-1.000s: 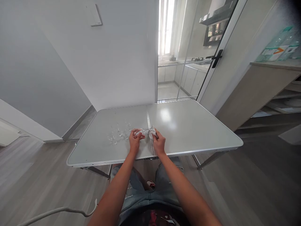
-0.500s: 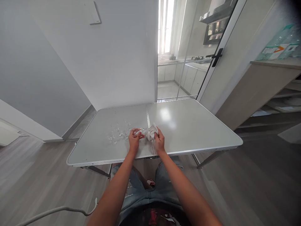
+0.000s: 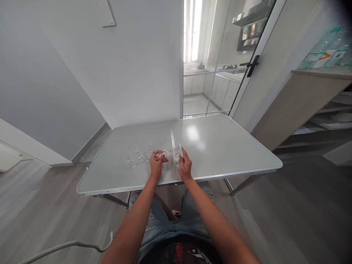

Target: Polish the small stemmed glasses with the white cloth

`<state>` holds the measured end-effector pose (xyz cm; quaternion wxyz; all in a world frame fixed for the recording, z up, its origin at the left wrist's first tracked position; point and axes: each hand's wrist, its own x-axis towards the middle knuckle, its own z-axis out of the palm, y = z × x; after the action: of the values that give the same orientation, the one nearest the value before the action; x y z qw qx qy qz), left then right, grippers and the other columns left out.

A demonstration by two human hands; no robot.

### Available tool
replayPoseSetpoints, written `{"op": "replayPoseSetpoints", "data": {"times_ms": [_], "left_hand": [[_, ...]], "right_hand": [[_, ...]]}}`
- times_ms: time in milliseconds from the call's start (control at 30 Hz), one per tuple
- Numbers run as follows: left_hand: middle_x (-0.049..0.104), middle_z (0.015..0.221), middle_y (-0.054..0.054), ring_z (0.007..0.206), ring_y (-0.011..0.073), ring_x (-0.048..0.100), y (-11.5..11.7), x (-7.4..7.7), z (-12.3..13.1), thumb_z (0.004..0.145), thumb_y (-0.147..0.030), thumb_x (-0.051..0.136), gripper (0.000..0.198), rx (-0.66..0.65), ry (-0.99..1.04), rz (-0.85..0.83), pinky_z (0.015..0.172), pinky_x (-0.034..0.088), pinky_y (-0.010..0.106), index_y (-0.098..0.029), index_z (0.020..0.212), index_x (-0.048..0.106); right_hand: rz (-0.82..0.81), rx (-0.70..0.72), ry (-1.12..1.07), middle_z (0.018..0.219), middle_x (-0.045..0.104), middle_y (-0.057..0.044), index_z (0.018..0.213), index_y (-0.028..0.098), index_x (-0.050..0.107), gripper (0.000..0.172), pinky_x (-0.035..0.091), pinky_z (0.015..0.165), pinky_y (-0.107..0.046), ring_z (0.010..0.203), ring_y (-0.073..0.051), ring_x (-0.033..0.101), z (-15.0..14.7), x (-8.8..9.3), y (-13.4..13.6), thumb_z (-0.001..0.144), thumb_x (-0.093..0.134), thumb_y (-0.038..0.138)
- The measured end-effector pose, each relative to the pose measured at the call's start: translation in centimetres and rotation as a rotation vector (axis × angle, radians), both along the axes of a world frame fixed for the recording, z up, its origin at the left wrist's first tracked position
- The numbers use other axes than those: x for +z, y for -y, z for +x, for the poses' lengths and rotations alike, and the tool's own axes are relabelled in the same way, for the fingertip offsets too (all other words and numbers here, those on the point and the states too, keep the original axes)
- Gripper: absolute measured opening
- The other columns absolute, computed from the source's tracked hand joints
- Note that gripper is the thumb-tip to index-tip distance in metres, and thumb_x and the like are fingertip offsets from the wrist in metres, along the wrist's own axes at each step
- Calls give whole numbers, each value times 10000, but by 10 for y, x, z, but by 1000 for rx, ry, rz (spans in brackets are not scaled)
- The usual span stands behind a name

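Note:
Near the table's front edge, my left hand point(image 3: 156, 162) is closed around a clear glass point(image 3: 166, 153) that lies sideways and looks stemmed. My right hand point(image 3: 185, 163) grips a white cloth point(image 3: 177, 155) against the right end of that glass. Left of my hands, several clear glass objects point(image 3: 140, 155) stand grouped on the table; their exact shapes are hard to make out.
The grey folding table point(image 3: 214, 146) has a metal seam down its middle. Behind it are a white wall and a glass door point(image 3: 209, 73). Plastic bottles point(image 3: 324, 55) stand on a shelf unit at the right. A pale hose point(image 3: 74, 243) lies at lower left.
The cloth and the fingers of my right hand have shifted slightly around the end of the glass. My left hand keeps its hold. The whole view has moved a little.

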<state>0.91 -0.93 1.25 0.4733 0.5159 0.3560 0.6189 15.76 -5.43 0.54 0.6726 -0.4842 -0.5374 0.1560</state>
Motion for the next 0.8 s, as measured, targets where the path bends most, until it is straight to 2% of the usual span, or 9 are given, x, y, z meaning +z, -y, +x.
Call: {"op": "replayPoseSetpoints", "data": {"times_ms": [100, 167, 267, 333, 400, 533, 667, 733, 800], "left_hand": [[646, 1118, 78, 598, 92, 659, -1, 1, 0, 816, -439, 731, 400, -6, 20, -2, 570, 600, 284, -192, 1084, 564], [652, 1116, 80, 610, 93, 664, -1, 2, -1, 818, -454, 725, 409, 19, 26, -11, 586, 604, 282, -192, 1084, 560], [661, 1112, 87, 629, 97, 671, -1, 2, -1, 810, -483, 724, 443, 67, 26, -28, 611, 612, 287, -187, 1092, 553], [666, 1108, 89, 628, 100, 671, -1, 2, 0, 791, -490, 739, 467, 65, 8, -28, 613, 616, 293, -184, 1090, 551], [668, 1113, 90, 625, 103, 671, 1, 2, 1, 773, -483, 756, 481, 22, -30, -17, 611, 618, 299, -182, 1087, 552], [670, 1137, 92, 703, 134, 689, 3, 3, 5, 757, -468, 772, 493, -37, -99, 0, 628, 614, 306, -195, 1109, 560], [679, 1120, 105, 997, 214, 682, 0, 3, 4, 745, -448, 788, 472, -1, -155, 44, 731, 595, 293, -196, 1094, 595], [678, 1113, 108, 1048, 225, 668, -2, 0, 1, 750, -453, 783, 470, 34, -151, 56, 770, 588, 296, -190, 1097, 605], [674, 1105, 102, 998, 215, 682, -3, -3, -1, 763, -473, 766, 479, 58, -124, 41, 744, 595, 298, -188, 1111, 602]], "right_hand": [[-77, -1, -102, 1241, 687, -77, 1380, 175, 560, 463, 516, 974, -346, 1095, -202, 655, 3, -2, -3, 957, 378, 232], [-101, 5, -95, 1166, 714, -69, 1355, 167, 580, 454, 539, 928, -338, 1019, -195, 677, 3, -2, -2, 954, 375, 223], [-35, -7, 58, 1326, 641, -83, 1406, 198, 538, 491, 487, 1042, -379, 1194, -207, 617, 0, 1, 2, 950, 356, 182], [39, -21, 200, 1477, 516, -84, 1466, 218, 469, 537, 402, 1142, -418, 1361, -208, 490, -3, 3, 5, 951, 333, 152], [73, -26, 339, 1531, 451, -79, 1496, 220, 425, 562, 308, 1205, -469, 1438, -206, 393, -6, 3, 4, 952, 317, 128], [15, -38, 444, 1464, 530, -96, 1478, 185, 446, 546, 169, 1242, -537, 1421, -215, 414, -17, 5, -4, 952, 318, 105], [-10, -3, 314, 1419, 571, -98, 1465, 188, 464, 540, 267, 1221, -492, 1362, -209, 478, -29, 15, -10, 950, 322, 110], [28, 108, 366, 1458, 537, -80, 1486, 209, 441, 570, 314, 1208, -463, 1386, -203, 450, -29, 21, -10, 939, 323, 98], [69, 214, 515, 1524, 463, -77, 1525, 205, 379, 622, 328, 1206, -452, 1430, -207, 393, -24, 24, -8, 919, 329, 76]]}}
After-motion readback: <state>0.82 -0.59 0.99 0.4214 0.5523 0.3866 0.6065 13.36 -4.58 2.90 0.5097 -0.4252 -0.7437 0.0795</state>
